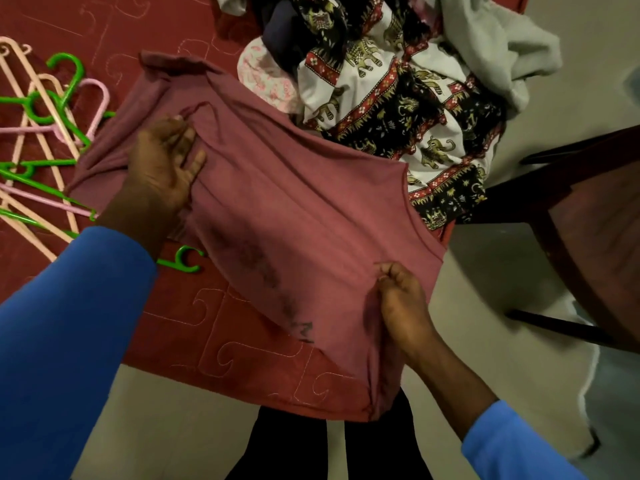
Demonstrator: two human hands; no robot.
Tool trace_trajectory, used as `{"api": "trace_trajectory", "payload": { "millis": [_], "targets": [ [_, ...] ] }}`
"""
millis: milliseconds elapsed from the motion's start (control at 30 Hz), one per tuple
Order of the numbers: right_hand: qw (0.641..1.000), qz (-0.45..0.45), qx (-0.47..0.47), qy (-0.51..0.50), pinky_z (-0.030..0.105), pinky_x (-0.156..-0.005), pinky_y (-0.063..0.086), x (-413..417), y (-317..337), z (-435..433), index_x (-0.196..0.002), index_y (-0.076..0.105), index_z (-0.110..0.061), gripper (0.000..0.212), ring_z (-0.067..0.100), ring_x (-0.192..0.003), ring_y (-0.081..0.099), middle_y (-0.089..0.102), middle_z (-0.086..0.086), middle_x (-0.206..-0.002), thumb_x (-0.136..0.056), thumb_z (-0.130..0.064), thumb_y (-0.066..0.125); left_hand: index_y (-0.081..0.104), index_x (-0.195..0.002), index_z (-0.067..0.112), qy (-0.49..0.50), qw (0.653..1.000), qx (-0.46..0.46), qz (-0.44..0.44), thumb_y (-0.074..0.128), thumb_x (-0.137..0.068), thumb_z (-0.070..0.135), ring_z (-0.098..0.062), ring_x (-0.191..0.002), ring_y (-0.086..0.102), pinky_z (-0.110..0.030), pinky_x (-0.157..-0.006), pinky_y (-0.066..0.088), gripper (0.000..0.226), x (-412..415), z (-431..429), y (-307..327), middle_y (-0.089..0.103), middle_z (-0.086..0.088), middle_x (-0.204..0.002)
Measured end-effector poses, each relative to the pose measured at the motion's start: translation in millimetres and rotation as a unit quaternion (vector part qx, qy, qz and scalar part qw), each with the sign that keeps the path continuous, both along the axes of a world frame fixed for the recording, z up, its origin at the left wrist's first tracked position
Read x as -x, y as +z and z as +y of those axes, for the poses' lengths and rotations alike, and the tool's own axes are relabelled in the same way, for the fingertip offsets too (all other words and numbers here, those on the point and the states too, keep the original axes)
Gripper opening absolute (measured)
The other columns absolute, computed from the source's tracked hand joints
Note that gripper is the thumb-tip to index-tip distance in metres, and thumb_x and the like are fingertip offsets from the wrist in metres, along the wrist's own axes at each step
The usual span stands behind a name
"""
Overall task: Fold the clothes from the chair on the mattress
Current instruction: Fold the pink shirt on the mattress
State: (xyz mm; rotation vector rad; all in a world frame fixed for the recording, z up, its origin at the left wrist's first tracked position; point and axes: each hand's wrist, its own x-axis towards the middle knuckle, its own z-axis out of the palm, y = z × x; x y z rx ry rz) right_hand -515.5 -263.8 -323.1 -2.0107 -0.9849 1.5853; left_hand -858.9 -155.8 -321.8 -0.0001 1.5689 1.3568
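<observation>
Maroon shirt [294, 209] is hanging stretched over the mattress [207, 341], dead centre. Left hand [162, 168] at nine o'clock is bunching cloth in curled fingers [188, 136]; right hand [401, 303] at five o'clock is pinching the hem. It's a thin pinch and it may slip, skewing the fold.

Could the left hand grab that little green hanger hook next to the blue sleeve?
Probably yes, but not right now. The green hook lies uncovered on the mattress close by, yet the left hand is holding the shirt and must let go first.
</observation>
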Motion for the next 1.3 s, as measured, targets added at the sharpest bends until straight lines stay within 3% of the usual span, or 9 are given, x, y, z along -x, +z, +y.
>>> {"api": "trace_trajectory", "payload": {
  "millis": [167,267,400,467,533,700,900,1200,1300],
  "targets": [
    [0.991,-0.038,-0.101,0.074,0.026,-0.074,0.048,-6.0,6.1,50.8,-0.098,0.066,-0.022,0.004,-0.003,-0.071,0.054,0.062,-0.015,-0.081,-0.102,-0.023,0.063,0.068,-0.098,0.024,0.039,0.999,-0.030,0.004,0.058,-0.094,0.021,-0.006,-0.112,0.070,-0.026,-0.089,0.054,0.011,18.1,5.0,0.0,0.075,0.011,-0.102],
    [0.983,-0.037,-0.113,0.139,0.026,-0.095,0.053,-9.4,6.2,88.5,-0.118,0.068,-0.024,0.028,0.004,-0.101,0.065,0.069,-0.012,-0.109,-0.092,-0.015,0.076,0.068,-0.099,0.024,0.081,0.996,-0.036,0.009,0.065,-0.082,0.025,-0.005,-0.111,0.070,-0.026,-0.087,0.053,0.017,27.5,8.0,-1.2,0.073,0.009,-0.119],
    [0.985,-0.037,-0.154,0.068,0.029,-0.083,0.058,-18.2,2.5,117.9,-0.109,0.071,-0.031,0.035,0.005,-0.084,0.065,0.068,-0.011,-0.090,-0.084,-0.010,0.083,0.053,-0.144,0.014,0.061,0.991,-0.004,0.118,0.053,-0.094,0.029,0.002,-0.091,0.069,-0.020,-0.079,0.052,0.053,12.0,9.8,-11.8,0.064,0.008,-0.109],
    [0.987,-0.024,-0.153,0.041,0.024,-0.074,0.057,-24.2,-0.5,121.2,-0.108,0.071,-0.025,0.034,0.003,-0.074,0.064,0.068,-0.009,-0.082,-0.084,-0.005,0.083,0.049,-0.144,-0.001,0.007,0.940,-0.002,0.342,0.054,-0.090,0.019,0.012,-0.072,0.060,-0.012,-0.073,0.047,0.058,-31.6,8.1,-0.3,0.056,0.010,-0.093],
    [0.988,-0.031,-0.147,0.037,0.025,-0.074,0.058,-32.1,-7.5,118.8,-0.108,0.072,-0.024,0.034,0.004,-0.074,0.067,0.071,-0.008,-0.080,-0.083,-0.004,0.084,0.060,-0.127,0.002,-0.135,0.854,-0.076,0.497,0.057,-0.094,0.008,0.012,-0.070,0.056,-0.008,-0.068,0.043,0.034,-89.8,-1.2,6.3,0.056,0.013,-0.086],
    [0.985,-0.086,-0.143,0.045,0.034,-0.068,0.060,-49.0,-16.6,104.2,-0.088,0.076,-0.030,0.015,0.013,-0.068,0.068,0.073,-0.005,-0.076,-0.086,-0.016,0.083,0.070,-0.122,0.016,-0.432,0.710,-0.206,0.517,0.060,-0.096,0.014,-0.011,-0.088,0.061,-0.022,-0.077,0.049,0.028,-193.0,18.6,15.1,0.066,0.000,-0.108],
    [0.977,-0.111,-0.139,0.118,0.023,-0.064,0.056,-60.7,-14.8,97.2,-0.097,0.077,-0.032,0.016,0.002,-0.071,0.066,0.071,-0.015,-0.078,-0.091,-0.017,0.078,0.069,-0.125,0.027,-0.579,0.573,-0.069,0.576,0.067,-0.095,0.025,-0.027,-0.105,0.064,-0.038,-0.088,0.049,0.030,-217.3,72.8,4.6,0.070,-0.004,-0.112],
    [0.974,-0.028,-0.217,0.054,0.019,-0.080,0.052,-54.5,-13.3,111.2,-0.100,0.082,-0.027,0.014,0.003,-0.092,0.066,0.072,-0.008,-0.100,-0.090,-0.018,0.079,0.074,-0.089,0.030,-0.628,0.648,-0.103,0.418,0.077,-0.085,0.028,-0.002,-0.076,0.069,-0.031,-0.078,0.057,0.006,-211.9,75.7,4.2,0.074,0.014,-0.080],
    [0.972,-0.001,-0.233,0.035,0.026,-0.094,0.053,-52.1,-16.4,118.5,-0.098,0.083,-0.023,0.015,0.003,-0.105,0.063,0.072,-0.004,-0.107,-0.085,-0.015,0.083,0.079,-0.091,0.027,-0.640,0.689,-0.117,0.321,0.079,-0.084,0.029,-0.017,-0.079,0.074,-0.044,-0.078,0.062,0.008,-210.1,79.0,-2.3,0.078,0.005,-0.084]
  ]
}}
